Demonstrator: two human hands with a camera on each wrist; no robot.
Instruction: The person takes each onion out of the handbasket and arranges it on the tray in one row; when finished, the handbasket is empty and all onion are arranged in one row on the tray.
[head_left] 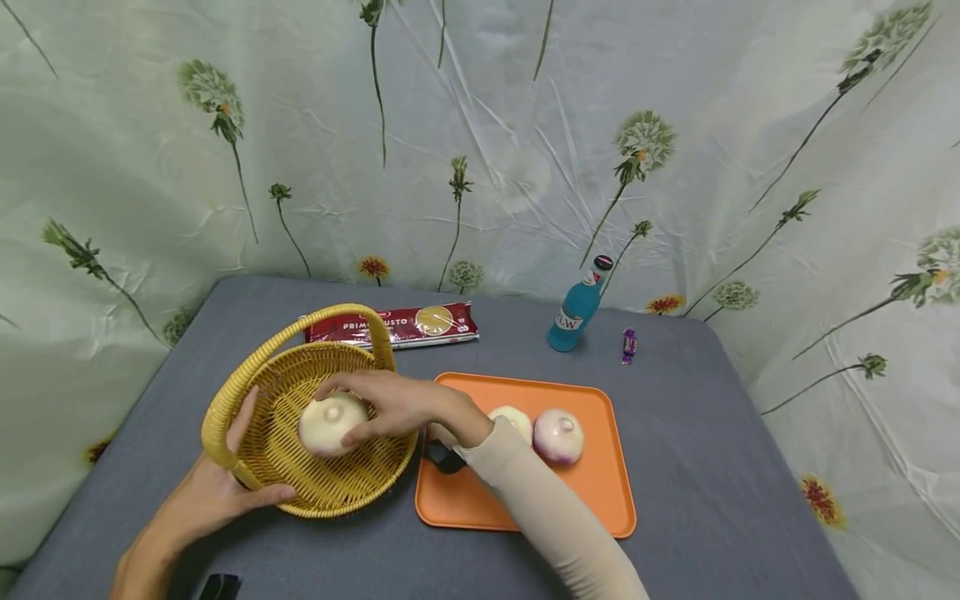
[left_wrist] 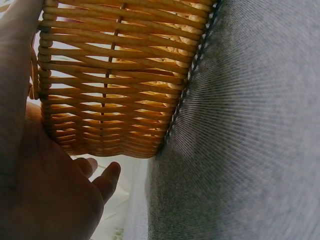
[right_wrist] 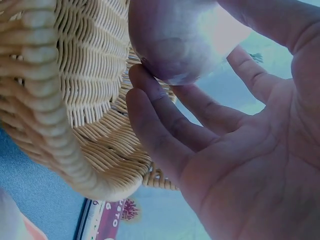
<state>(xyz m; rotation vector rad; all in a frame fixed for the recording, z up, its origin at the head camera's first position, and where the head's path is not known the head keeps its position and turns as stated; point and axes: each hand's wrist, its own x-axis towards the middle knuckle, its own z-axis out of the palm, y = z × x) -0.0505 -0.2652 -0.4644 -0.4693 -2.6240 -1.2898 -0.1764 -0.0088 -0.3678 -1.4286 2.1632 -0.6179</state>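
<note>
A yellow wicker basket (head_left: 352, 492) with an arched handle stands at the left of the table. My left hand (head_left: 212, 492) grips its near left rim, the thumb lying over the edge. From the left wrist view, the woven side (left_wrist: 115, 90) shows beside that hand (left_wrist: 55, 185). My right hand (head_left: 390, 404) reaches over the basket and holds a pale onion (head_left: 330, 427) with purplish skin, thumb on one side and fingers on the other. In the right wrist view the onion (right_wrist: 175, 40) sits between the thumb and fingers, over the basket's inside.
An orange tray (head_left: 465, 510) right of the basket bears two more onions (head_left: 558, 436), one partly behind the right sleeve. Behind the basket lies a red pasta packet (head_left: 405, 327). A blue bottle (head_left: 576, 308) and a purple wrapped candy (head_left: 628, 346) are at the back right.
</note>
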